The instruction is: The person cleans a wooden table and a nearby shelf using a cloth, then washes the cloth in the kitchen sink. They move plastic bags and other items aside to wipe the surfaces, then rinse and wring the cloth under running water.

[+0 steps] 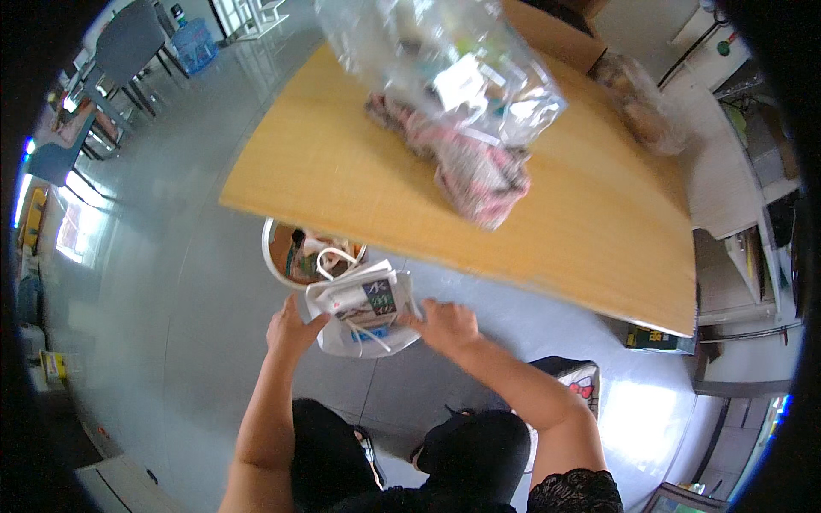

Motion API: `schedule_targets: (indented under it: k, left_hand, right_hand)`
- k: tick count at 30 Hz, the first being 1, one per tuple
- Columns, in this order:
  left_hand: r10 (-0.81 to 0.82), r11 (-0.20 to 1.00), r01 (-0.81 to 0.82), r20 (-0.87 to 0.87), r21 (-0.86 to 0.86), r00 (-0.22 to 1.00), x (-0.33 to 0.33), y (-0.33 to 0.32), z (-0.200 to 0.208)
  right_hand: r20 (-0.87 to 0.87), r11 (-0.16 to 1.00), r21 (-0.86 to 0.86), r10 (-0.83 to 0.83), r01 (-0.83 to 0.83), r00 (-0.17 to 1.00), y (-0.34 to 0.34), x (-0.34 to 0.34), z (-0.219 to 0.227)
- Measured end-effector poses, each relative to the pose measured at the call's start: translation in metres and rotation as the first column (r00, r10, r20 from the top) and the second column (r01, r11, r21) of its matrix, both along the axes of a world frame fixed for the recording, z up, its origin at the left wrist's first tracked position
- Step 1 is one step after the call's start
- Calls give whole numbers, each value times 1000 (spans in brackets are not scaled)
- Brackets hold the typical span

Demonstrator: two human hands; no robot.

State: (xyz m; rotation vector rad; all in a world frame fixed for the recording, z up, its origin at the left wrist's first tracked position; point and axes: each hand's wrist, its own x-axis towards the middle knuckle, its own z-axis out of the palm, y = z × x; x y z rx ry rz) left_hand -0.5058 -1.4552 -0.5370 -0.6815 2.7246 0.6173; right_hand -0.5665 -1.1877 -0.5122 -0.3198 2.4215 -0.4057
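Observation:
A white bag [351, 344] with white cord handles hangs between my hands, below the near edge of the table. Folded printed paper or packaging [346, 299] shows inside its open mouth. My left hand [292, 327] is closed on the bag's left side, thumb over the rim. On the opposite side my right hand [448, 327] pinches the rim, its other fingers curled. Just beyond the bag stands a round bin [270, 253] with a white rim and mixed rubbish in it, partly under the tabletop.
On the wooden table [599, 214] lie a large clear plastic bag [385, 43] with things inside and a crumpled pink-grey cloth [479, 184]. A cardboard box [556, 34] and another plastic bag [641, 111] are at the far right. A patterned seat [586, 385] stands by my right leg.

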Motion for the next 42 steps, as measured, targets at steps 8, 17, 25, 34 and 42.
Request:
schedule_targets:
  k: [8,17,25,34,42]
  left_hand:
    - [-102,963,189,-392,191,914,1,92,143]
    - [-118,817,382,-524,432,844,-46,188,299]
    - [-229,851,308,-227,425,947,-25,198,364]
    - [-245,700,391,-313,598,918,-115,236,291]
    - [-222,614,317,-227,723,948,-232,300,353]
  right_hand:
    - [-61,927,-237,283,-290,957,28,47,179]
    - [-107,967,-253,-28,0,994,108,60,324]
    - [-41,836,-416,-411,358,911,188,37,352]
    - [-518,723,-413,-687,554,510,277,-267,314]
    - [-498,771,-170,-604,614,622,280,-273,302]
